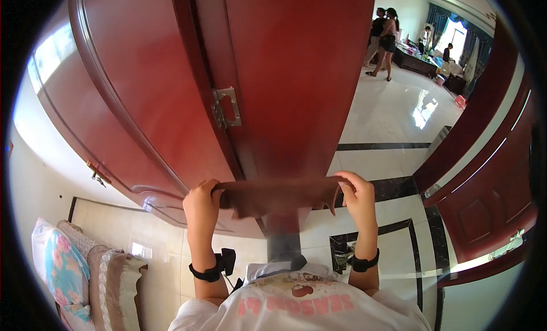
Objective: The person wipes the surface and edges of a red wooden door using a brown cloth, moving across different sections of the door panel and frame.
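Note:
A brown cloth (273, 195) is stretched between my two hands in front of my chest, its lower edge hanging loose. My left hand (202, 198) pinches its left end, and my right hand (356, 195) grips the right end with fingers curled over the top edge. Just beyond the cloth stands a dark red door frame (290, 74). To its left is an open red door (131, 63) with a metal hinge (229, 107) on its edge. Whether the cloth touches the frame I cannot tell.
A door handle (98, 174) sticks out at the left. Lower left is a sofa (108, 279) with a floral cushion (67, 268). Another red door (484, 188) stands at the right. Through the doorway, several people (388, 43) are near a dark low table (415, 62) on the tiled floor (393, 108).

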The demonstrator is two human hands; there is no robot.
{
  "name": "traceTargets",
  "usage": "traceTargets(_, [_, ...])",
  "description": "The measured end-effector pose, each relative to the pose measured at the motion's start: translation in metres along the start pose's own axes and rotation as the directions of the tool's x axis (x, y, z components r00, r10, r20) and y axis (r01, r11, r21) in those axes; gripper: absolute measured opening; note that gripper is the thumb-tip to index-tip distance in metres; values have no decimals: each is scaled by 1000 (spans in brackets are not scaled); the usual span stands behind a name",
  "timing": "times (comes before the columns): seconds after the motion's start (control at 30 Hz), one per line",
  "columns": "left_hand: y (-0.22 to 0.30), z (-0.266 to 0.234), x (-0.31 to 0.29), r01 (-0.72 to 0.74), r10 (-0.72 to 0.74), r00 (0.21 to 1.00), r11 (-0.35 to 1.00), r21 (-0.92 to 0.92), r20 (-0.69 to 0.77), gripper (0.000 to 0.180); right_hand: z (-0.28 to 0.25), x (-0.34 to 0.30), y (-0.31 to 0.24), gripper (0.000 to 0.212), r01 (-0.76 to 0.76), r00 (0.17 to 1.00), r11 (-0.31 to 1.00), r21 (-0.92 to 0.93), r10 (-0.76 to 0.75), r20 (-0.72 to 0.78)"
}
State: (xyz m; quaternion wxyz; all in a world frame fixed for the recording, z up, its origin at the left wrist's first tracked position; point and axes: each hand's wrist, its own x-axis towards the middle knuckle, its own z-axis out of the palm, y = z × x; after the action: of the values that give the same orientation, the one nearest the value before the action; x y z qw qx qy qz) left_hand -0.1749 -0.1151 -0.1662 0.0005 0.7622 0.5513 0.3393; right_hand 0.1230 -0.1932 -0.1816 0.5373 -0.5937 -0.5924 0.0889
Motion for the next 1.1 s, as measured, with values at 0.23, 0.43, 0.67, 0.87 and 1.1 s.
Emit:
traceTargets(0.23, [10, 17, 16, 222, -180, 973, 591, -776, 142, 17, -1, 5, 24, 23, -259, 952, 489, 833, 274, 135])
traceTargets(0.43, [80, -19, 78, -213, -282, 944, -118, -970, -173, 23, -28, 71, -35, 22, 64, 994, 263, 963, 71, -86])
traceTargets(0.67, [122, -55, 170, -891, 342, 192, 453, -18, -920, 42, -44, 173, -118, 35, 779, 552, 625, 52, -645, -528])
traceTargets(0.87, [128, -32, 216, -714, 727, 554, 666, 217, -406, 58, 1, 235, -100, 59, 730, 615, 571, -375, -788, -1])
traceTargets(1.1, [130, -67, 259, -753, 744, 513, 630, 191, -428, 55, 0, 265, -131, 60, 705, 508, 429, -565, -861, -21])
